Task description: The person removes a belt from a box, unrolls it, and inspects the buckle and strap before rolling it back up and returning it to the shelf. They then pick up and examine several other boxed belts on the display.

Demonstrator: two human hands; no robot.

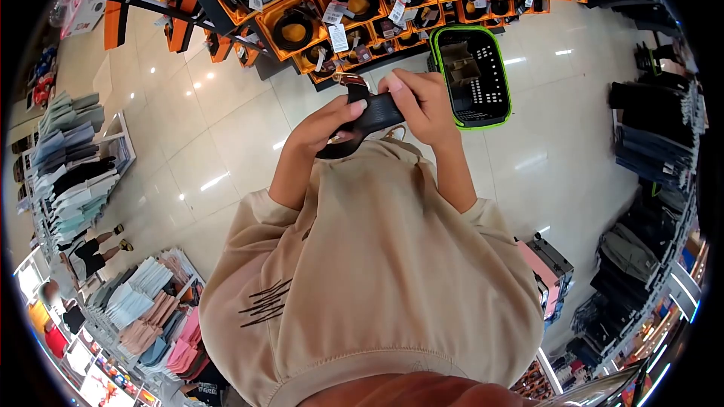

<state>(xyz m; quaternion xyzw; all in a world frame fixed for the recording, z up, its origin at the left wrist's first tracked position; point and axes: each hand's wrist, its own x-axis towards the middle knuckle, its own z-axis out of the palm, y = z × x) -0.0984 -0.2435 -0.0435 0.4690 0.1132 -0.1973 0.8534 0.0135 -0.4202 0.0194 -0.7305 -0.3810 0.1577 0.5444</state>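
Note:
Between my two hands is a black belt (382, 114) with a gold-coloured buckle (348, 79). My left hand (325, 125) pinches it near the buckle end, thumb on top. The fingers of my right hand (423, 105) are wrapped round another stretch of the strap, a little to the right. A dark loop of the belt hangs below my left hand. Ahead of my hands, a display of coiled belts (356, 1) lies in orange-lined boxes, many with white price tags (338, 38).
A black shopping basket with a green rim (511, 98) stands on the tiled floor at my right. Folded shirts (68, 143) fill racks on the left; dark trousers (648, 151) hang on the right. Another person (90, 255) is at the far left. A pink case (549, 275) stands right.

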